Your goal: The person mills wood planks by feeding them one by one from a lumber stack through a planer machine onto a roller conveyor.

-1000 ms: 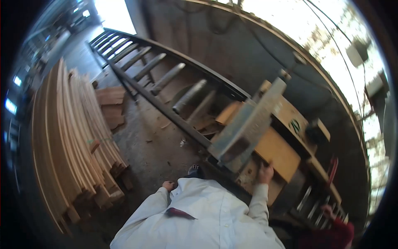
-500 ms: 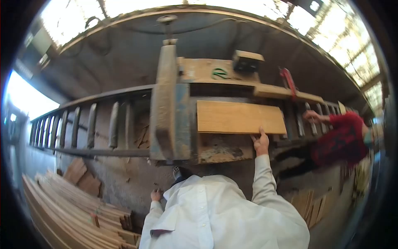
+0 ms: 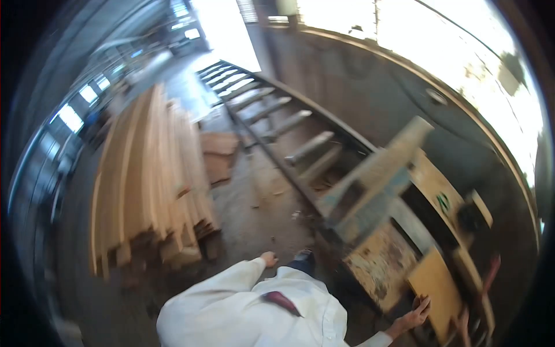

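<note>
My right hand (image 3: 417, 316) is at the lower right, its fingers on the near edge of a flat wooden board (image 3: 435, 287). The board lies on the bed of a worn blue-grey woodworking machine (image 3: 370, 188). My left hand (image 3: 267, 258) hangs by my side over the concrete floor with its fingers curled; it holds nothing. It is nearest to my dark shoe (image 3: 303, 255). My white shirt fills the bottom of the view.
A roller conveyor (image 3: 289, 122) runs from the machine to a bright doorway at the top. A tall stack of long planks (image 3: 151, 179) lies on the left, with offcuts (image 3: 218, 155) behind it. A red sleeve (image 3: 490, 270) shows beyond the board.
My head has swung left, so the plank stack and conveyor are back in view. My right hand stays on the board. The person in red has almost left the view.
</note>
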